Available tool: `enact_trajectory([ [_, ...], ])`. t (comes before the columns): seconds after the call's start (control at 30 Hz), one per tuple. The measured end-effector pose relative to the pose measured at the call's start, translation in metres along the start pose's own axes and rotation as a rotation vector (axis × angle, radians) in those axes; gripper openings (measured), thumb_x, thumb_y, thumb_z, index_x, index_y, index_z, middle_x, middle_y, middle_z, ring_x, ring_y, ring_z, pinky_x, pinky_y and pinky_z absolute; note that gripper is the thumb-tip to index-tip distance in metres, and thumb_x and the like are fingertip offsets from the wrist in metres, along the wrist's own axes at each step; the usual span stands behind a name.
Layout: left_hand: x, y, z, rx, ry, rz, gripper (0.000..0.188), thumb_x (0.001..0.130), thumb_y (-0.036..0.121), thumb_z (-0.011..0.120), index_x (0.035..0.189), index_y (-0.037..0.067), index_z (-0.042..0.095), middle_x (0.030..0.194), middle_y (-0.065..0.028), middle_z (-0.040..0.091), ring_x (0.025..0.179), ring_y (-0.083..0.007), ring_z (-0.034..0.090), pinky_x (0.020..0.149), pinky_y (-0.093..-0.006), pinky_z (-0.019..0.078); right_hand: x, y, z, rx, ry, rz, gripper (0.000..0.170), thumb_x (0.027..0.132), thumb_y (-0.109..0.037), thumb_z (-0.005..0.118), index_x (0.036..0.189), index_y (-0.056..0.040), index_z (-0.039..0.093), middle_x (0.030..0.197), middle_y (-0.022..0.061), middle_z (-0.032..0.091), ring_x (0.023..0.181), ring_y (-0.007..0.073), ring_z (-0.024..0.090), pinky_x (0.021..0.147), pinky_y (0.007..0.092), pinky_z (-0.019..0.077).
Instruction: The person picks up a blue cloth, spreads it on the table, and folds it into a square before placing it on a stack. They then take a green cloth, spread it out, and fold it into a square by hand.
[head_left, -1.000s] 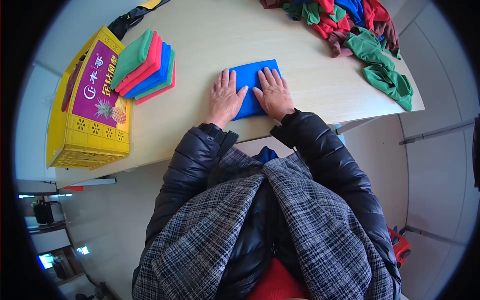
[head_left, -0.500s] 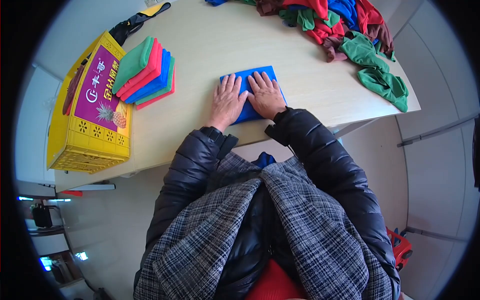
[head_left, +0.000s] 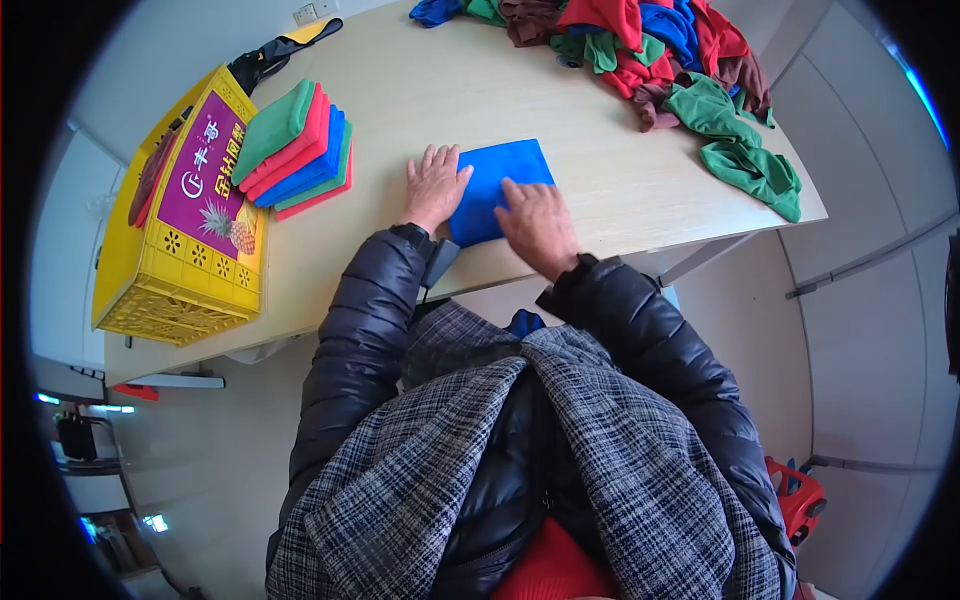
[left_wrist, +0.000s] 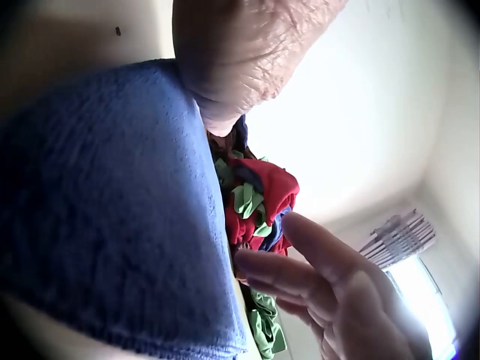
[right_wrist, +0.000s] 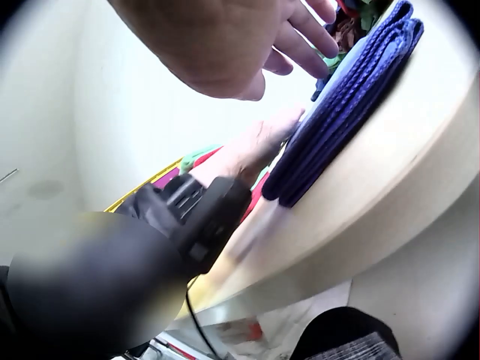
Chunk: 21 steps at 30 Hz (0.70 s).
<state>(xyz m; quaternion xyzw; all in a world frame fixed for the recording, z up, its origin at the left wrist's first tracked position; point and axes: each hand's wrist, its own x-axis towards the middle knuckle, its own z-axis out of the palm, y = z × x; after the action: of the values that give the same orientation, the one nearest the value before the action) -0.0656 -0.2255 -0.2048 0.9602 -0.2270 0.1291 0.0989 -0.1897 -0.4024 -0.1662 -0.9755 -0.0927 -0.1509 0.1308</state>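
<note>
Folded blue cloth (head_left: 495, 175) at the middle of the worktop's (head_left: 380, 120) near edge. Left hand (head_left: 434, 188), fingers straight, rests at its left side; right hand (head_left: 540, 228), fingers loosely bent and empty, hovers above it. At the worktop's left edge, a yellow crate (head_left: 195, 285) shows something reddish-brown (head_left: 150, 190), its other contents hidden; beside it, stacked folded cloths (head_left: 290, 160).
</note>
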Motion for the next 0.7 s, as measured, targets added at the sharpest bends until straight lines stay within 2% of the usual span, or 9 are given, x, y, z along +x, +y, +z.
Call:
enact_trajectory([
  [0.07,0.007,-0.006,-0.004,-0.082,0.015,0.065,0.053,0.103,0.042,0.044,0.141,0.005,0.048,0.134,-0.0197,0.059,0.132,-0.0358,0.049,0.110,-0.0552,0.0343,-0.012,-0.021,-0.008,0.021,-0.034,-0.002,0.049,0.099,-0.035,0.054,0.135,-0.0014,0.053,0.113,0.0161,0.066,0.113,0.0330,0.058,0.099,0.0445,0.0422],
  [0.1,0.007,-0.007,-0.007,-0.081,0.021,0.067,0.053,0.103,0.042,0.044,0.141,0.005,0.048,0.134,-0.0197,0.059,0.132,-0.0358,0.049,0.110,-0.0552,0.0343,-0.012,-0.024,-0.010,0.030,-0.049,-0.008,0.047,0.099,-0.033,0.055,0.132,-0.0008,0.055,0.105,0.0150,0.069,0.108,0.0326,0.060,0.096,0.0443,0.0434],
  [0.2,-0.014,-0.009,-0.018,-0.035,0.058,0.042,0.042,0.100,0.035,0.054,0.128,0.004,0.057,0.102,-0.0197,0.070,0.104,-0.0359,0.063,0.097,-0.0516,0.0421,0.001,-0.004,0.004,-0.010,0.043,-0.033,0.047,0.099,-0.033,0.055,0.133,-0.0009,0.055,0.103,0.0153,0.069,0.108,0.0332,0.061,0.096,0.0451,0.0432],
  [0.3,-0.057,0.016,-0.052,-0.079,-0.048,0.003,0.035,0.097,0.030,0.059,0.121,0.004,0.060,0.090,-0.0213,0.070,0.092,-0.0377,0.065,0.091,-0.0482,0.0463,0.014,0.018,0.014,0.002,0.066,-0.045,0.046,0.098,-0.033,0.055,0.131,-0.0012,0.055,0.100,0.0147,0.070,0.106,0.0327,0.061,0.094,0.0458,0.0435],
  [0.4,-0.083,0.031,-0.072,-0.147,-0.069,-0.024,0.033,0.096,0.028,0.060,0.120,0.004,0.060,0.091,-0.0196,0.070,0.091,-0.0380,0.065,0.088,-0.0482,0.0476,0.029,0.026,0.009,0.055,0.030,-0.050,0.044,0.098,-0.034,0.055,0.128,-0.0017,0.056,0.095,0.0130,0.071,0.102,0.0311,0.062,0.089,0.0465,0.0443],
  [0.47,-0.085,0.034,-0.069,-0.186,-0.084,-0.047,0.033,0.096,0.027,0.061,0.119,0.004,0.060,0.092,-0.0188,0.069,0.090,-0.0381,0.064,0.086,-0.0482,0.0482,0.036,0.023,-0.009,0.089,-0.120,0.038,0.049,0.099,-0.036,0.052,0.134,-0.0006,0.053,0.110,0.0156,0.069,0.114,0.0341,0.059,0.098,0.0468,0.0415],
  [0.53,-0.064,0.032,-0.060,-0.263,0.081,-0.004,0.037,0.098,0.031,0.058,0.124,0.004,0.060,0.107,-0.0188,0.068,0.102,-0.0373,0.063,0.094,-0.0483,0.0462,0.037,0.021,-0.004,0.106,-0.198,0.085,0.052,0.100,-0.036,0.051,0.137,0.0000,0.051,0.118,0.0170,0.067,0.120,0.0356,0.057,0.103,0.0470,0.0401],
  [0.63,-0.028,0.034,-0.023,-0.246,0.186,0.098,0.044,0.100,0.036,0.053,0.132,0.006,0.057,0.124,-0.0179,0.062,0.117,-0.0354,0.057,0.104,-0.0489,0.0401,0.033,0.024,0.043,-0.038,0.121,-0.016,0.057,0.101,-0.039,0.049,0.144,-0.0015,0.046,0.143,0.0190,0.053,0.137,0.0367,0.044,0.113,0.0493,0.0328],
  [0.7,-0.012,0.040,-0.008,-0.128,0.229,0.242,0.052,0.104,0.042,0.044,0.143,0.009,0.051,0.145,-0.0159,0.053,0.136,-0.0325,0.047,0.116,-0.0501,0.0298,0.030,0.024,0.049,-0.052,0.089,-0.003,0.059,0.101,-0.040,0.048,0.146,-0.0020,0.044,0.148,0.0187,0.048,0.141,0.0368,0.039,0.115,0.0499,0.0301],
])
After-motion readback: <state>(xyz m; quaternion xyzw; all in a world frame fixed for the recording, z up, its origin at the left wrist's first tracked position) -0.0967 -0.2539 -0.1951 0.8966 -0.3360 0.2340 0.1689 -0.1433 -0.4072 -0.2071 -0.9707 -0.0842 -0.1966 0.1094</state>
